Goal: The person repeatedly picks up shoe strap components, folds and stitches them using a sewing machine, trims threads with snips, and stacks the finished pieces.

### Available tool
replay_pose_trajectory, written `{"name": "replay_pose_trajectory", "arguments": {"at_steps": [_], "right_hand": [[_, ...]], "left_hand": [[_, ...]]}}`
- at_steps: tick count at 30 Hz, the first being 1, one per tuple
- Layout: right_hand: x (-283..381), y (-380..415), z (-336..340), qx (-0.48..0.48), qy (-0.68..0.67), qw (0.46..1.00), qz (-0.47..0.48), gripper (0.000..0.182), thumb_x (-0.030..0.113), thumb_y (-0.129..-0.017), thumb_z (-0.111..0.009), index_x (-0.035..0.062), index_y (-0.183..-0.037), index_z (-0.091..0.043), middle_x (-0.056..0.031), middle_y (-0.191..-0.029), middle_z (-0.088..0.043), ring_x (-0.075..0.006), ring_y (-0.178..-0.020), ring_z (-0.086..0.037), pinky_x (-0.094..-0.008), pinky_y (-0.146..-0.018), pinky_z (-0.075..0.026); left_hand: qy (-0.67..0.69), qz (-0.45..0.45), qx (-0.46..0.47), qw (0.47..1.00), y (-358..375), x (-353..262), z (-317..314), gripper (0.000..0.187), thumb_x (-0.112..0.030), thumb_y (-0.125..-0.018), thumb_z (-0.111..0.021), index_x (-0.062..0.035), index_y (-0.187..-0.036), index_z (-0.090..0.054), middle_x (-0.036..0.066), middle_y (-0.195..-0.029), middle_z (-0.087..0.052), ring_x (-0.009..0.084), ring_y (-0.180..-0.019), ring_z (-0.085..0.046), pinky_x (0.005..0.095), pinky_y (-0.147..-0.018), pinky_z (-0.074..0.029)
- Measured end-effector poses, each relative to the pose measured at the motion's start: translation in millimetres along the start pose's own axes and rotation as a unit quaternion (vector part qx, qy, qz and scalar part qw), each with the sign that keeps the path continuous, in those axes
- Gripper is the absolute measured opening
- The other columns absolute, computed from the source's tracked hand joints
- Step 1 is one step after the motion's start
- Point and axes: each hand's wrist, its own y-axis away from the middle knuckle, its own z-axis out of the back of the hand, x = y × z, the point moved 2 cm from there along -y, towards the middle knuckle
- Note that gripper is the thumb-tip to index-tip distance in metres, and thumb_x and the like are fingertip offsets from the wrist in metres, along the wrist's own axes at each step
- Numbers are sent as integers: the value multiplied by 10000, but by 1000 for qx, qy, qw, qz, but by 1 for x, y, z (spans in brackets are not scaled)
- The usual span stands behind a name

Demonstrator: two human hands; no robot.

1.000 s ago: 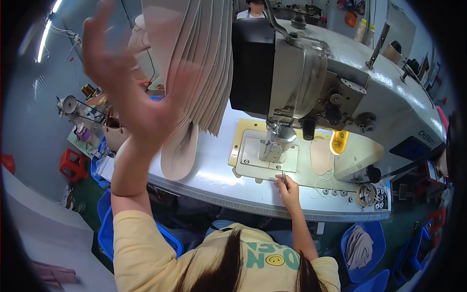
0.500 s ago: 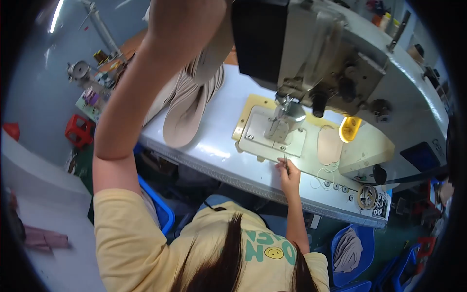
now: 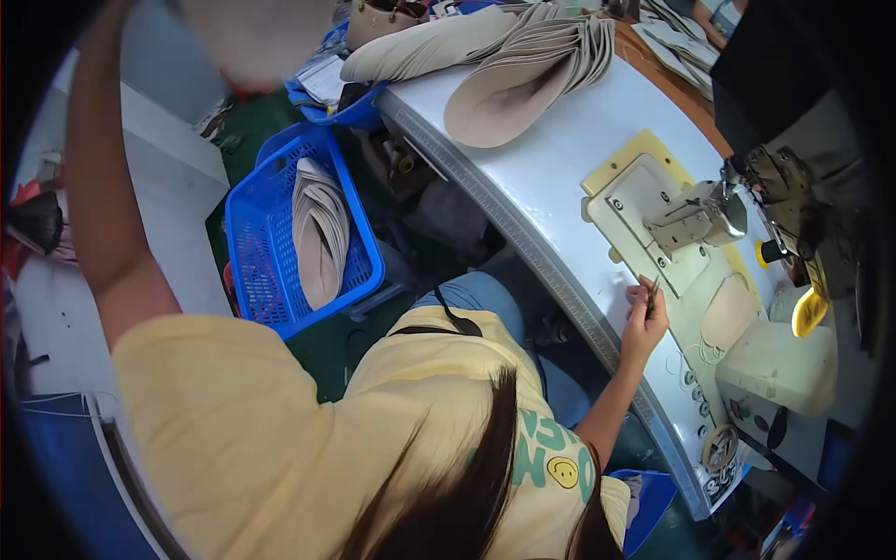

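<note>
My right hand (image 3: 646, 315) is closed on a small pointed metal tool (image 3: 652, 297) at the near edge of the sewing machine's bed. Just beyond it are the metal needle plate (image 3: 644, 210) and the presser area (image 3: 700, 219). To the right of the hand, a beige oval piece (image 3: 729, 313) lies flat beside loose thread. My left arm is raised along the left edge. A smeared, pale shape at the top, very near the camera, may be my left hand (image 3: 263, 39); its fingers cannot be made out.
Stacked beige pieces (image 3: 523, 89) lie at the far end of the white table (image 3: 523, 177). A blue basket (image 3: 364, 289) left of the table holds more folded pieces (image 3: 320, 233). A brown bag (image 3: 383, 21) stands behind. Part of another person (image 3: 719, 19) shows at top right.
The view has swung left, so the machine sits farther right and the blue basket shows fully. My raised left arm appears farther left. My right hand still holds the tool by the plate.
</note>
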Motion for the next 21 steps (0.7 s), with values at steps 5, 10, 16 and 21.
{"name": "replay_pose_trajectory", "arguments": {"at_steps": [5,10,16,21], "right_hand": [[0,2,-1,-9,25,1000,10,185,42,-871,-455,-4,-1001,-578,-43,-755,-600,-59,-615,-505,-181,-505,-361],[-4,1,-3,-19,46,999,9,184,70,-882,-458,10,-1004,-582,-34,-735,-598,-44,-557,-469,-176,-467,-335],[-8,0,-4,-15,81,997,15,189,89,-894,-451,-8,-1003,-572,-40,-747,-593,-48,-565,-463,-177,-484,-345],[-7,1,-7,-35,115,992,34,184,86,-897,-451,-10,-998,-572,-34,-722,-575,-47,-544,-444,-180,-479,-346]], "left_hand": [[4,248,326,912,235,-37,2,364,38,-693,-375,1,-967,-613,217,-1153,-516,330,-1155,-427,385,-1003,-286],[222,592,436,640,409,-93,43,539,70,-616,-419,4,-1138,-540,129,-1090,-569,224,-1022,-523,275,-926,-355],[487,753,371,242,556,-134,67,615,69,-580,-430,36,-1191,-488,103,-1112,-555,192,-988,-545,275,-878,-409],[413,822,292,262,593,-197,40,613,80,-598,-417,16,-1204,-486,122,-1088,-572,219,-934,-578,283,-841,-441]]}}
